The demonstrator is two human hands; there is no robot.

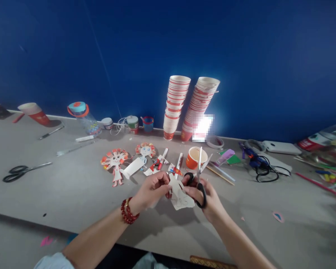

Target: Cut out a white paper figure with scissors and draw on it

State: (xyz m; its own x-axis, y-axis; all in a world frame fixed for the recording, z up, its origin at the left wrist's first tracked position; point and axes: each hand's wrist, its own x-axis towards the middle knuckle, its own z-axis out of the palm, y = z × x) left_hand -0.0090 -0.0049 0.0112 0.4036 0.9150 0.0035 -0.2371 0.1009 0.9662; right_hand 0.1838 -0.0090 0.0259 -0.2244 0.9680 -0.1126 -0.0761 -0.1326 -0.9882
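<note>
Between my hands is a white paper piece (182, 198) with a drawn outline on it and an uneven edge. My left hand (156, 188), with red beads at the wrist, pinches its upper left side. My right hand (205, 194) has its fingers in the black handles of a pair of scissors (199, 164), whose blades point up and stand apart. That hand's thumb and a finger also touch the paper's right side. Beyond my hands lie paper scraps (152, 170), a cut-out figure (117, 166) with a red-and-white fringe, and a second such figure (146, 150).
Two tall stacks of paper cups (177, 106) stand against the blue wall. A cut-down orange cup (190, 163) sits just past my right hand. Other scissors (24, 172) lie at the left. A glue gun (256, 160) with a black cord and a white phone (281, 147) are at the right.
</note>
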